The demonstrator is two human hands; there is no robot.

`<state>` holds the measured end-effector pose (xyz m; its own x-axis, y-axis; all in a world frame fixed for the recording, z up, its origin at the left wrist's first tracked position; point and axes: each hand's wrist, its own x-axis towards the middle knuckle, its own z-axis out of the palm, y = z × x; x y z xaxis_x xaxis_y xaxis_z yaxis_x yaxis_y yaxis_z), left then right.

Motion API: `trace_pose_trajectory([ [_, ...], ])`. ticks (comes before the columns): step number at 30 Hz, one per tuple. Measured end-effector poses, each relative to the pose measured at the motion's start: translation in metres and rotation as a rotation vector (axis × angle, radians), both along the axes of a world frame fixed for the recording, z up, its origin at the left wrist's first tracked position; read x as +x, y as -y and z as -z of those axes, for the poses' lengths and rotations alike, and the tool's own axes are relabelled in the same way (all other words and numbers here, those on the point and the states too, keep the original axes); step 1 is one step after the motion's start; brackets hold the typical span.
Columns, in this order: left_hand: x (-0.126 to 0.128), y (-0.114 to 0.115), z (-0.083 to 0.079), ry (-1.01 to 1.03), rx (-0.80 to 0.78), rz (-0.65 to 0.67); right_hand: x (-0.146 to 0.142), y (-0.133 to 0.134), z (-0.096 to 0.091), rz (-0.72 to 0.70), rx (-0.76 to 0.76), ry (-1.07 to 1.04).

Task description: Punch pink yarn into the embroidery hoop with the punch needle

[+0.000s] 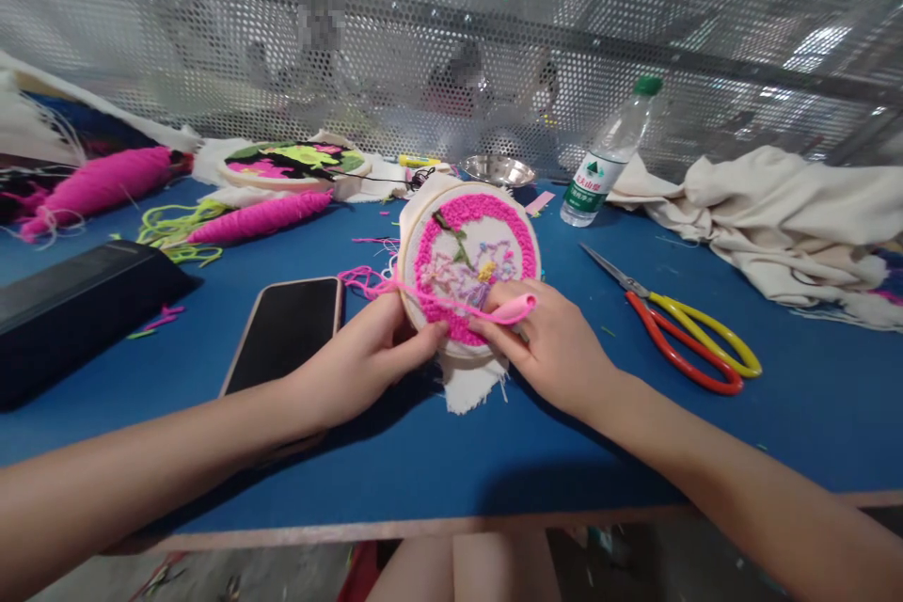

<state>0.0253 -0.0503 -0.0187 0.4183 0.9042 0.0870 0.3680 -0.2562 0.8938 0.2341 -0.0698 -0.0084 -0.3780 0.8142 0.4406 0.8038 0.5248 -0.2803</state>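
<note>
Lighting is moderate, from above; soft shadows lie on the table (395, 480) beneath the left hand (353, 367) and right hand (564, 348). Glare spots the metal screen (395, 38). Wide-angle distortion stretches the edges; background patches are pixelated.

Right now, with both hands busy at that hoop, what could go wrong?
The loose pink yarn lies in loops beside the hoop and runs across it to the pink tool, so it could tangle or snag.

The right hand hides the tool's tip; if that is sharp, a slip might catch the left hand, whose thumb rests close by.

The phone lies close to the left forearm and might get nudged.
</note>
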Motion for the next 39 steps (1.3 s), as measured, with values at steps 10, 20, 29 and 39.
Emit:
trace_pose_trajectory([
  [10, -0.004, -0.009, 0.005, -0.010, -0.085, -0.038, 0.005, 0.003, -0.003, 0.008, -0.026, -0.359],
  [20, -0.003, -0.010, 0.003, -0.033, -0.111, -0.048, 0.005, 0.001, -0.003, 0.012, -0.043, -0.345],
  [29, -0.001, -0.005, 0.001, -0.005, 0.081, 0.002, 0.006, -0.007, 0.004, -0.019, -0.036, -0.127],
  [39, 0.001, -0.017, -0.002, 0.468, -0.275, -0.040, -0.004, -0.001, 0.001, -0.178, -0.168, -0.294],
])
